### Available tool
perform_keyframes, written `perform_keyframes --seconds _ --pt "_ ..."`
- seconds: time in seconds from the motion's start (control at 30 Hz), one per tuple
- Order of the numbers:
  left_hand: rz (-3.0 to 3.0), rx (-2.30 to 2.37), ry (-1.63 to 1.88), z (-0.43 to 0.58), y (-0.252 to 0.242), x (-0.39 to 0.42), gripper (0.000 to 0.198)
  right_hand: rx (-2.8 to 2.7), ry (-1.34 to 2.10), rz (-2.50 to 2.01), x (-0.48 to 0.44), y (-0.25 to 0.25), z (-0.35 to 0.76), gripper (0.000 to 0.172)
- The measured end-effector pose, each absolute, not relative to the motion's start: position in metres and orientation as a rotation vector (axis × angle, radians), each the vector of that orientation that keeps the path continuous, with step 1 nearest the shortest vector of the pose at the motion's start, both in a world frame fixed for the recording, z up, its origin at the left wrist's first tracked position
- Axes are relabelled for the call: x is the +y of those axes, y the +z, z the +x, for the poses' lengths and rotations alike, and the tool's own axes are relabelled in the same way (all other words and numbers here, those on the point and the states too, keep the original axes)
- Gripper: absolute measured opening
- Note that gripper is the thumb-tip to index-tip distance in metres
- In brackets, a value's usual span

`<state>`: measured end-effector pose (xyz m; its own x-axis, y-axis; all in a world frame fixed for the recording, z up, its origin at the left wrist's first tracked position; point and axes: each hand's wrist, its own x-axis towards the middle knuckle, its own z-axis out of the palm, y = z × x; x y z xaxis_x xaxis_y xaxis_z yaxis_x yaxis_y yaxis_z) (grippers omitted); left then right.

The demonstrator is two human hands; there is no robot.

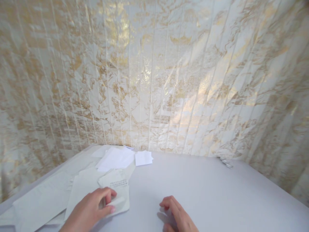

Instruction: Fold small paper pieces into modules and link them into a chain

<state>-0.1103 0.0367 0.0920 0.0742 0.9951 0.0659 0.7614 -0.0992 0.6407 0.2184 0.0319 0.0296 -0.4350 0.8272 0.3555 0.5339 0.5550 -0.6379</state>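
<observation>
Left hand [94,206] pinches printed paper [120,193]; right hand [177,216] empty, loose on table [217,193]. Best grip top sheet only.

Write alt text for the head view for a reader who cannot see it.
The left hand pinches a printed paper on a white table; the right hand rests empty beside it. More white papers lie behind, below a gold-patterned wall.

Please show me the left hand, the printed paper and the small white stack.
left hand [93,208]: head view, back of the hand.
printed paper [109,181]: head view, beside the print.
small white stack [143,158]: head view, top sheet.
</observation>
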Motion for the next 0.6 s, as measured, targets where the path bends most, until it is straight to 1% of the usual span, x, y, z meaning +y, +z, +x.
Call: perform_keyframes --seconds 0.03,0.1,0.2,0.27,0.33,0.43,0.47,0.5,0.6 --pt "1.854 1.646 0.766 -0.108 0.095 0.038 0.021 -2.143 0.566 -1.073 0.031 0.032 0.221 0.057" --pt "1.726 1.445 0.868 -0.097 0.1 0.042 0.029 -2.16 0.481 -1.024 0.029 0.039 0.225 0.064" --pt "1.488 1.157 0.872 -0.066 0.102 0.046 0.028 -2.214 0.263 -0.942 0.027 0.054 0.228 0.07" --pt "1.424 1.02 0.798 -0.04 0.096 0.047 0.029 -2.3 0.141 -0.875 0.028 0.063 0.23 0.069" --pt "1.392 0.946 0.744 -0.015 0.086 0.047 0.03 -2.414 0.064 -0.813 0.029 0.069 0.234 0.057" --pt "1.447 0.904 0.674 0.012 0.075 0.046 0.023 -2.546 -0.016 -0.668 0.028 0.072 0.243 0.02" --pt "1.499 0.93 0.667 0.017 0.073 0.044 0.02 -2.575 -0.014 -0.622 0.027 0.072 0.246 0.011" --pt "1.583 0.991 0.686 0.02 0.072 0.042 0.02 -2.597 0.005 -0.599 0.026 0.072 0.249 0.008" --pt "1.968 1.206 0.867 0.021 0.07 0.03 0.033 -2.62 0.143 -0.681 0.022 0.071 0.253 0.015"
